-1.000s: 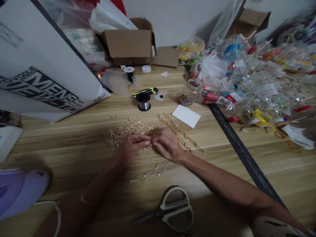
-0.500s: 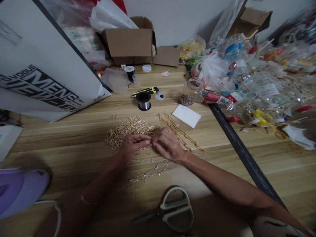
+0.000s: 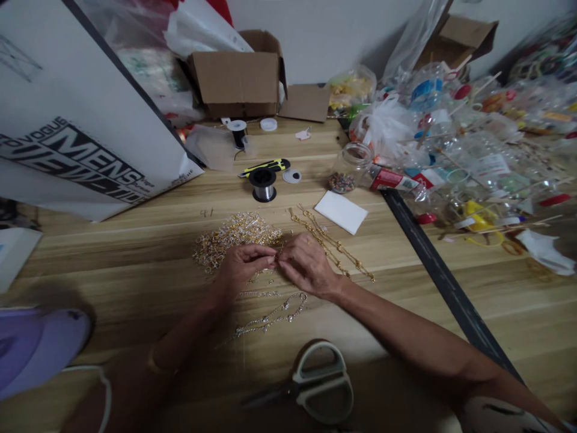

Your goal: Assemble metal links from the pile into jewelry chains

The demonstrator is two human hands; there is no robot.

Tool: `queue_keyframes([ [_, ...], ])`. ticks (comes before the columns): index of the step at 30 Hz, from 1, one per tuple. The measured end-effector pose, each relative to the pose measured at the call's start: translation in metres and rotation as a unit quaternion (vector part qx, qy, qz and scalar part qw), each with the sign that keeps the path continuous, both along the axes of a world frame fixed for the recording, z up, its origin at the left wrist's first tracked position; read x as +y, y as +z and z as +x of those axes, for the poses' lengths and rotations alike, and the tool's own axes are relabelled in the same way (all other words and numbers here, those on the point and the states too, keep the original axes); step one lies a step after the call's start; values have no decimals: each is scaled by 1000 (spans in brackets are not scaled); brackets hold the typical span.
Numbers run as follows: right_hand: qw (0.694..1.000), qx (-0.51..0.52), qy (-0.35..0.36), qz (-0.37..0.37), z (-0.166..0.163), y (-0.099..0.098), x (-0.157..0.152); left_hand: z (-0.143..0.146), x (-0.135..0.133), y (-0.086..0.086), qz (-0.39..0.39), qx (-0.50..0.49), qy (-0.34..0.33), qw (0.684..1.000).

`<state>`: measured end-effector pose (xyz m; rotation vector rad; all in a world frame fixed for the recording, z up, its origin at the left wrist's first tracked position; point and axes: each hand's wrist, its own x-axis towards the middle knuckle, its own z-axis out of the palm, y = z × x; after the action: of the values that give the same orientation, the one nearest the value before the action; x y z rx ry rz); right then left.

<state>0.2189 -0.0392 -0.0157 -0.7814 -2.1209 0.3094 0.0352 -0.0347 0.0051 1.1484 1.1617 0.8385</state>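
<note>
My left hand (image 3: 242, 266) and my right hand (image 3: 305, 263) meet fingertip to fingertip over the wooden table (image 3: 135, 258), both pinched on a thin beaded chain (image 3: 264, 275) that trails down between them. Just behind the fingers lies a heap of small gold and silver beaded pieces (image 3: 234, 234). Two gold chains (image 3: 331, 243) lie stretched out to the right of my right hand. A silver beaded chain (image 3: 270, 317) rests on the wood below my hands.
Scissors (image 3: 315, 385) lie near the front edge. A wire spool (image 3: 262, 184), a yellow-black cutter (image 3: 265, 166), a white card (image 3: 340, 211) and a bead jar (image 3: 349, 168) sit behind. Cardboard box (image 3: 237, 75) at back, bottle clutter (image 3: 473, 150) right, a printed bag (image 3: 76, 120) left.
</note>
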Motion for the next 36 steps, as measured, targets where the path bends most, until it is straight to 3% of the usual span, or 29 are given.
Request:
queue_keyframes([
  [36, 1000, -10, -10, 1, -2, 2, 0, 2, -1, -3, 71, 42, -1, 997],
])
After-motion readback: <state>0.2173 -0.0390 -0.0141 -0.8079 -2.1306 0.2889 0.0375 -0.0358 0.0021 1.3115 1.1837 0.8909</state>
